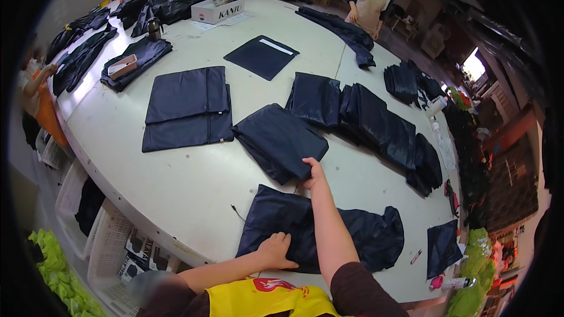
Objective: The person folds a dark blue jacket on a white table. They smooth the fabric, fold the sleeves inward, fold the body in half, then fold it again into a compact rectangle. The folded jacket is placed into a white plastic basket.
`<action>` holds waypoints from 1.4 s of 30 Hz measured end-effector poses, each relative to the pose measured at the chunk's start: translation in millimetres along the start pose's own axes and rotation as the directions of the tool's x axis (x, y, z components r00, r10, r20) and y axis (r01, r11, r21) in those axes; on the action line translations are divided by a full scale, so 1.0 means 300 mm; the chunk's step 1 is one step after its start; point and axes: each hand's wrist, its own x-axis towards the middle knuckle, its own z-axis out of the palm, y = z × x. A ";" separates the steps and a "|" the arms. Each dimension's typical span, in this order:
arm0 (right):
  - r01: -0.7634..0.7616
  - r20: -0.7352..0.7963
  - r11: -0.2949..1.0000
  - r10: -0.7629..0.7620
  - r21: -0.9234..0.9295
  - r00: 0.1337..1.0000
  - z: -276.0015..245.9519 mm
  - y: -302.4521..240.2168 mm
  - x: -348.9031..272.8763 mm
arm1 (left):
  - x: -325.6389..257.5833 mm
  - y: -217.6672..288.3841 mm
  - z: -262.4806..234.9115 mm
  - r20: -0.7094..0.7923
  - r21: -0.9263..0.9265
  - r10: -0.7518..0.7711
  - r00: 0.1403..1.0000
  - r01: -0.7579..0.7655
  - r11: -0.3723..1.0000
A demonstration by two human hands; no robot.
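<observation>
My right hand (313,174) grips the near corner of a folded dark navy garment (279,138), thumb on top and fingers underneath. Its far left corner meets a neatly folded dark piece (188,105) with a seam across it. Closer to me lies another dark navy garment (358,232), loosely spread and bunched at its right end. My left hand (277,252) rests flat on its left part, fingers spread. Beyond my right hand, a row of folded dark garments (376,120) runs toward the right.
On the white table (200,194) are a dark flat panel with a white strip (261,57), a white box (217,12), and a pink tray (122,66). A pen (416,256) and bottle (458,283) lie right. Plastic crates (108,240) stand below left. Co-workers (369,9) stand around.
</observation>
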 end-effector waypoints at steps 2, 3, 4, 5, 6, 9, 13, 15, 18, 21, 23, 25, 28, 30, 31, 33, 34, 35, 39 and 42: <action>0.151 0.112 0.989 -0.151 0.007 0.982 -0.009 0.014 -0.015 | 0.002 0.010 0.019 -0.056 0.089 0.025 0.998 -0.020 0.996; 0.195 0.172 0.981 -0.190 -0.012 0.966 -0.016 0.007 -0.023 | -0.006 0.015 0.037 -0.109 0.113 0.050 0.993 -0.038 0.993; 0.143 0.268 0.989 -0.130 -0.030 0.955 0.019 -0.004 -0.086 | -0.011 0.006 0.042 -0.155 0.142 0.057 0.986 -0.035 0.989; 0.131 0.329 0.991 -0.112 -0.034 0.938 0.040 -0.022 -0.176 | -0.018 0.015 0.038 -0.154 0.170 0.057 0.986 -0.030 0.985; 0.162 0.314 0.986 -0.141 -0.043 0.939 0.068 -0.034 -0.280 | -0.020 0.019 0.047 -0.143 0.232 0.053 0.988 -0.019 0.973; 0.245 0.501 0.965 -0.258 0.094 0.826 -0.065 -0.105 -0.508 | -0.002 0.079 0.102 -0.130 0.333 0.033 0.991 0.013 0.943; 0.094 0.434 0.991 -0.126 0.095 0.892 -0.271 -0.159 -0.745 | -0.028 0.192 0.042 0.128 0.171 -0.168 0.978 0.145 0.975; 0.117 0.409 0.991 -0.132 0.063 0.903 -0.372 -0.152 -0.826 | -0.027 0.204 0.037 0.179 0.171 -0.231 0.956 0.201 0.964; 0.158 0.240 0.982 -0.130 -0.101 0.962 -0.519 -0.078 -0.831 | -0.031 0.186 0.101 0.262 0.108 -0.147 0.954 0.122 0.987; -0.070 -0.010 0.855 0.075 -0.514 0.997 -0.714 0.054 -0.675 | -0.031 0.197 0.082 0.572 0.039 -0.114 0.812 0.111 0.993; -0.124 -0.049 0.866 0.115 -0.485 0.992 -0.681 0.105 -0.676 | -0.065 0.189 0.076 0.604 -0.017 -0.080 0.793 0.113 0.993; -0.113 -0.020 0.872 0.118 -0.477 0.993 -0.681 0.098 -0.674 | -0.144 0.192 0.055 0.362 -0.146 0.109 0.926 -0.059 0.988; 0.010 0.041 0.902 0.009 -0.433 0.999 -0.636 0.132 -0.684 | -0.190 0.193 -0.010 0.241 -0.312 0.431 0.869 -0.351 0.883; 0.045 0.013 0.825 -0.046 -0.563 0.999 -0.674 0.169 -0.653 | -0.174 0.303 -0.161 0.266 -0.332 0.203 0.942 -0.108 0.937; 0.112 0.067 0.785 -0.090 -0.609 0.994 -0.633 0.177 -0.672 | -0.119 0.270 -0.149 -0.021 -0.137 0.297 0.955 -0.297 0.945; 0.196 0.042 0.573 -0.271 -0.796 0.962 -0.572 0.158 -0.732 | -0.006 0.171 -0.084 -0.334 0.276 0.402 0.852 -0.320 0.907; 0.213 0.056 0.392 -0.374 -0.895 0.926 -0.567 0.136 -0.726 | 0.038 0.116 -0.049 -0.387 0.444 0.387 0.837 -0.199 0.874; 0.235 -0.007 0.534 -0.411 -0.812 0.912 -0.581 0.086 -0.743 | 0.063 0.047 -0.002 -0.274 0.495 0.314 0.909 -0.147 0.856; 0.174 -0.121 0.173 -0.954 -0.970 0.273 -0.926 -0.184 -0.790 | 0.084 0.025 0.034 -0.299 0.510 0.334 0.894 -0.147 0.847; -0.274 -0.251 0.197 -0.952 -0.941 0.175 -1.433 -0.275 -0.738 | 0.102 0.047 0.036 -0.292 0.502 0.379 0.878 -0.196 0.842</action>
